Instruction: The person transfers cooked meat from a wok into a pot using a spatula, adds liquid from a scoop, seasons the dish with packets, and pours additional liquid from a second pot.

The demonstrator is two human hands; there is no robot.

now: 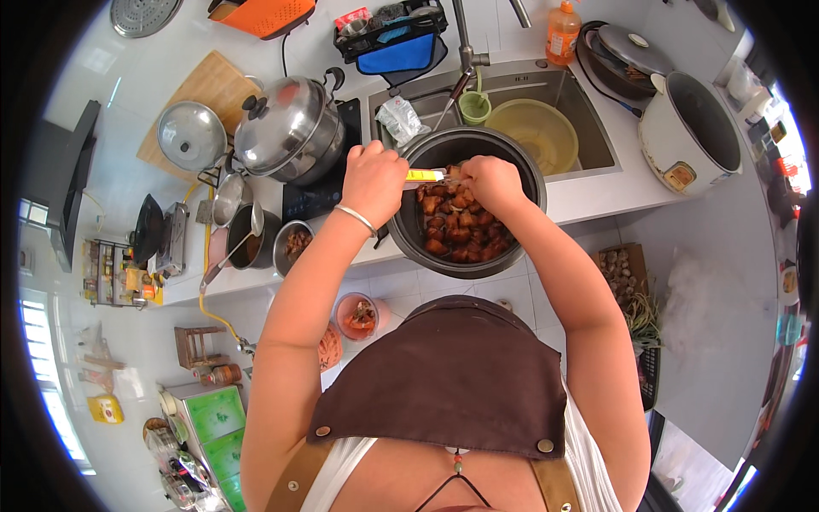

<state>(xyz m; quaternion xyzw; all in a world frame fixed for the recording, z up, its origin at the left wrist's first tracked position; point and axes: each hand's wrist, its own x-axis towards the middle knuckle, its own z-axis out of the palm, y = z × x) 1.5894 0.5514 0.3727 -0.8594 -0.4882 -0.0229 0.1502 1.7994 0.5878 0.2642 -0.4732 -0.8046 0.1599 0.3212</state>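
Note:
A dark round pot juts over the counter's front edge, holding glossy brown chunks that look like braised meat. Over its left rim, my left hand is closed around a slim yellow-and-white stick-shaped object, whose exact kind I cannot make out. The object's right end reaches toward my right hand. That hand hovers above the chunks with its fingers pinched together near the object's tip. What sits between those fingers is mostly hidden.
Behind the pot is a sink with a yellowish basin and a green cup. A lidded steamer stands left, beside a small metal bowl. A white cooker body stands right. A bucket sits below.

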